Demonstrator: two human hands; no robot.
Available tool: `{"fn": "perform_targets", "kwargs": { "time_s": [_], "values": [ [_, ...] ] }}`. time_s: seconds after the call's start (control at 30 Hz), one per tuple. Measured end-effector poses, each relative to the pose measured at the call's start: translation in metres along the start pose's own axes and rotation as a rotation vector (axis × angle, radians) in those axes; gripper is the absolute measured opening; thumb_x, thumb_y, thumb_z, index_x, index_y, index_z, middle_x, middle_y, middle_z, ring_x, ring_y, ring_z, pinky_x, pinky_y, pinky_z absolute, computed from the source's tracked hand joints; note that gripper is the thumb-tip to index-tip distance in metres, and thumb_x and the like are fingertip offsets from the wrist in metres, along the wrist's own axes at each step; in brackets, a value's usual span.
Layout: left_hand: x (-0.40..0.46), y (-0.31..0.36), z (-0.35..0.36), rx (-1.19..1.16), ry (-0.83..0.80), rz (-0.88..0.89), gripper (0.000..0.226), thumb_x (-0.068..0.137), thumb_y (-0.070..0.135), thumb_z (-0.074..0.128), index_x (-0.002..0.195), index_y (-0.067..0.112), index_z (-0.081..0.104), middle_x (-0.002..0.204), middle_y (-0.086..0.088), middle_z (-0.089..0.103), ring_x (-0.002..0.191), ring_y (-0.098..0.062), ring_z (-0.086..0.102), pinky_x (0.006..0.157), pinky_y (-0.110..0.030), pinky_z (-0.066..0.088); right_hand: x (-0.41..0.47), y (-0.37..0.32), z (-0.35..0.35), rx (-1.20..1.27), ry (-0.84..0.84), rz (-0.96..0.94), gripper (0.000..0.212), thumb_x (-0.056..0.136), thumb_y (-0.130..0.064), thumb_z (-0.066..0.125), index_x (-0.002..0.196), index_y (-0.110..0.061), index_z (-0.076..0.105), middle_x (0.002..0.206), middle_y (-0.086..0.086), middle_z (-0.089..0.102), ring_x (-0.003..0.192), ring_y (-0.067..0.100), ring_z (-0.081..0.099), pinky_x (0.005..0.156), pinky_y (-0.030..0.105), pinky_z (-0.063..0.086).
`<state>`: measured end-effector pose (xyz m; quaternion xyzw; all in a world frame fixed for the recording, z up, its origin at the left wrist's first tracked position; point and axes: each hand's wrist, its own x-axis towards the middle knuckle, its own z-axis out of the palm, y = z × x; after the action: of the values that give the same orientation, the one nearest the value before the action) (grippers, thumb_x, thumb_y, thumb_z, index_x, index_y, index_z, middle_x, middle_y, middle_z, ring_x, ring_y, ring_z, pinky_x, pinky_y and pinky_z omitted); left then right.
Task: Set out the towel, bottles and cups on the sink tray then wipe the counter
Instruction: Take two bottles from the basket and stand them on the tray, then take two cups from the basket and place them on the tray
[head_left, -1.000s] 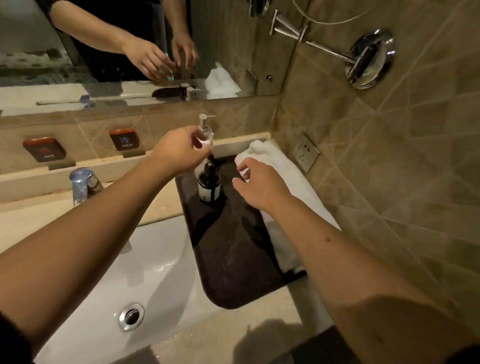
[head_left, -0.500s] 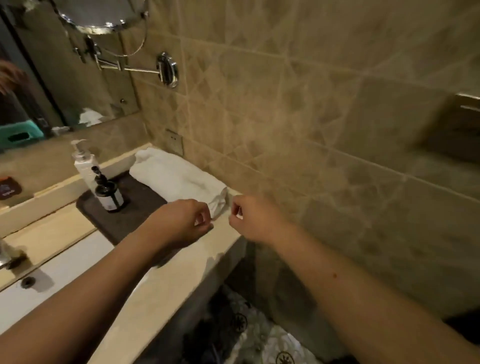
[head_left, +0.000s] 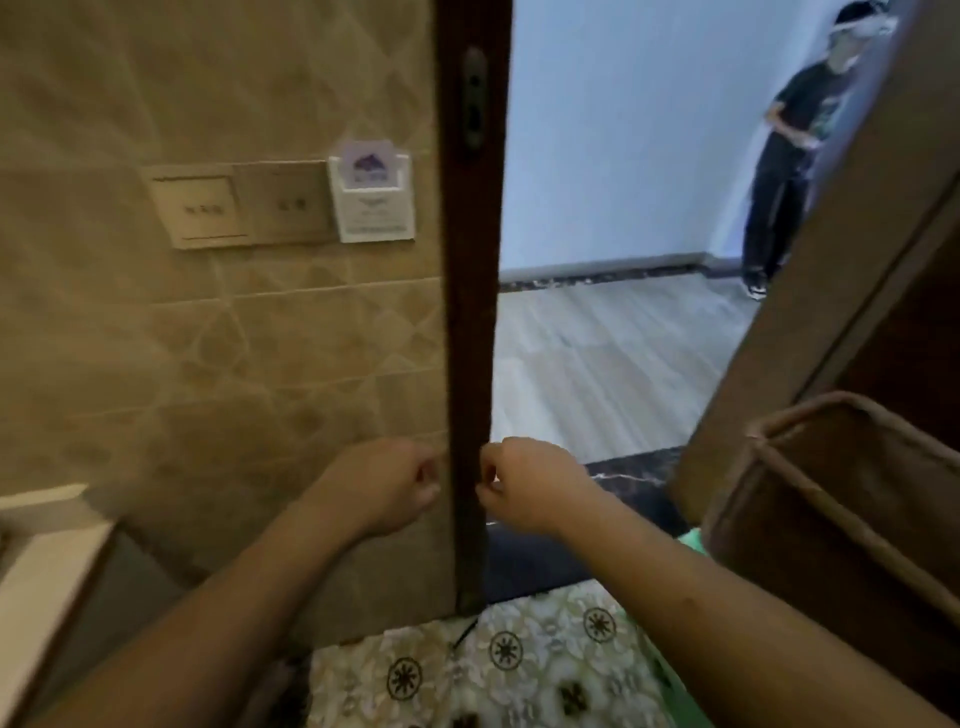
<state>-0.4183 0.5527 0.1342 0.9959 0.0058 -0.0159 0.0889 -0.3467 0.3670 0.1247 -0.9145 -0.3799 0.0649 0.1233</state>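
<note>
Head view: left hand (head_left: 387, 486) and right hand (head_left: 524, 486), two curled empty fists, flank one door frame (head_left: 470, 291).

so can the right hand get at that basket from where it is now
Probably yes. The right hand, fingers curled and empty, hangs by the door frame, and the basket stands just to its right with its top open. Nothing shows between them.

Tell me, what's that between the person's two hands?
In the head view, the dark wooden door frame runs upright between the left hand and the right hand, both with fingers curled and holding nothing visible.
</note>
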Motion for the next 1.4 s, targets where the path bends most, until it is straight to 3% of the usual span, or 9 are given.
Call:
{"fn": "perform_targets", "kwargs": {
  "time_s": [0.17,0.27,0.4,0.6,0.9,1.03,1.2,1.33,1.4],
  "values": [
    [0.082,0.104,0.022,0.060,-0.058,0.278,0.021,0.090,0.043,0.058,0.105,0.031,0.063,0.102,0.007,0.065,0.092,-0.017,0.062,0.077,-0.033,0.052,-0.067,0.113,-0.014,0.010,0.084,0.289,0.014,0.094,-0.039,0.056,0.096,-0.026,0.059,0.091,0.001,0.060,0.078,0.022,0.058,0.063,0.030,0.039],
    [0.125,0.159,0.035,0.046,-0.113,0.402,0.023,0.091,0.042,0.057,0.109,0.031,0.065,0.106,0.006,0.066,0.095,-0.017,0.062,0.082,-0.034,0.052,-0.101,0.166,-0.021,0.012,0.105,0.426,0.018,0.093,-0.039,0.057,0.102,-0.024,0.062,0.104,0.003,0.065,0.092,0.026,0.063,0.070,0.031,0.039],
    [0.186,0.242,0.064,0.001,-0.143,0.577,0.019,0.088,0.043,0.055,0.098,0.030,0.065,0.098,0.003,0.068,0.088,-0.017,0.063,0.078,-0.033,0.052,-0.144,0.241,-0.032,0.036,0.096,0.624,0.018,0.093,-0.040,0.058,0.096,-0.022,0.058,0.102,0.002,0.065,0.092,0.026,0.064,0.075,0.036,0.050],
    [0.292,0.357,0.108,-0.078,-0.237,0.782,0.012,0.088,0.038,0.059,0.091,0.026,0.060,0.087,0.004,0.063,0.085,-0.021,0.063,0.076,-0.038,0.054,-0.178,0.358,-0.053,0.028,-0.004,0.862,0.018,0.092,-0.040,0.058,0.094,-0.023,0.061,0.097,0.000,0.064,0.090,0.023,0.062,0.072,0.036,0.052],
    [0.427,0.455,0.168,-0.045,-0.362,0.859,0.009,0.090,0.040,0.060,0.093,0.031,0.062,0.087,0.009,0.062,0.084,-0.013,0.058,0.068,-0.028,0.043,-0.182,0.490,-0.058,0.103,-0.063,1.095,0.011,0.094,-0.037,0.060,0.094,-0.026,0.062,0.090,-0.007,0.062,0.084,0.015,0.060,0.067,0.033,0.053],
    [0.461,0.476,0.195,0.002,-0.456,0.872,0.012,0.091,0.035,0.056,0.081,0.030,0.058,0.076,0.008,0.058,0.076,-0.015,0.057,0.060,-0.027,0.037,-0.183,0.525,-0.042,0.168,-0.086,1.154,0.010,0.093,-0.038,0.062,0.091,-0.029,0.061,0.090,-0.007,0.064,0.084,0.015,0.061,0.065,0.031,0.049],
    [0.485,0.494,0.227,0.035,-0.535,0.810,0.017,0.097,0.033,0.047,0.096,0.026,0.063,0.089,0.004,0.061,0.088,-0.018,0.057,0.077,-0.033,0.044,-0.182,0.572,-0.015,0.244,-0.181,1.178,0.015,0.092,-0.037,0.064,0.081,-0.031,0.057,0.086,-0.008,0.063,0.082,0.015,0.060,0.064,0.030,0.046],
    [0.497,0.500,0.249,0.085,-0.548,0.774,0.030,0.101,0.040,0.045,0.112,0.018,0.062,0.089,0.003,0.059,0.084,-0.016,0.058,0.079,-0.034,0.049,-0.174,0.607,0.011,0.306,-0.259,1.161,0.016,0.092,-0.036,0.065,0.079,-0.031,0.056,0.086,-0.007,0.063,0.084,0.016,0.061,0.066,0.030,0.047],
    [0.505,0.504,0.260,0.140,-0.581,0.765,0.031,0.100,0.039,0.047,0.120,0.019,0.061,0.103,0.000,0.064,0.096,-0.021,0.060,0.089,-0.038,0.050,-0.168,0.626,0.027,0.337,-0.312,1.134,0.014,0.092,-0.036,0.065,0.081,-0.030,0.058,0.087,-0.006,0.063,0.085,0.016,0.062,0.068,0.032,0.049]
  ]
}}
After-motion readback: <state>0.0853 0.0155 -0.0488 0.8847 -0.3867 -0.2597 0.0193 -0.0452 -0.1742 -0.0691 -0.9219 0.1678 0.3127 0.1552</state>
